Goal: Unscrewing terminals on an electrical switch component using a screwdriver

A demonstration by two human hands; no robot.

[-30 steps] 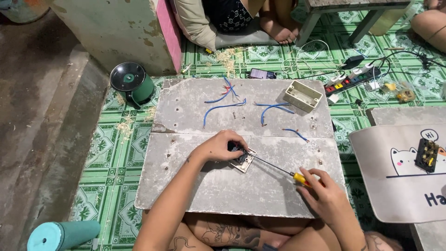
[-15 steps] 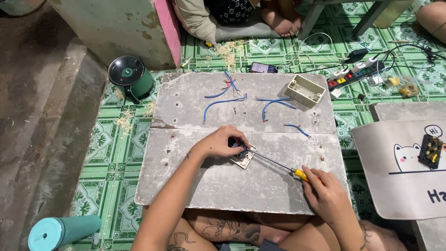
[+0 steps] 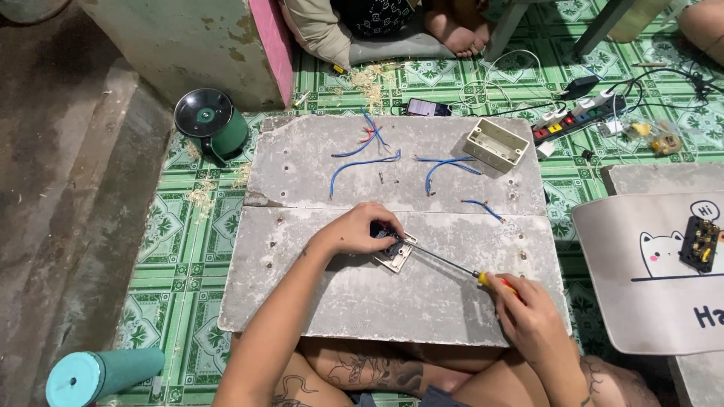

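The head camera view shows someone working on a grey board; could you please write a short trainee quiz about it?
1. True or false: the right hand holds the screwdriver.
2. What does the left hand press on? A) the small metal plate B) the cream box C) the green pot
3. What colour are most loose wires on the board?

Key: 1 true; 2 A; 3 blue.

Square metal switch plate (image 3: 395, 254) flat on grey board (image 3: 362, 301), near centre; screwdriver (image 3: 460, 270), yellow-red handle, slanted, tip touching plate.
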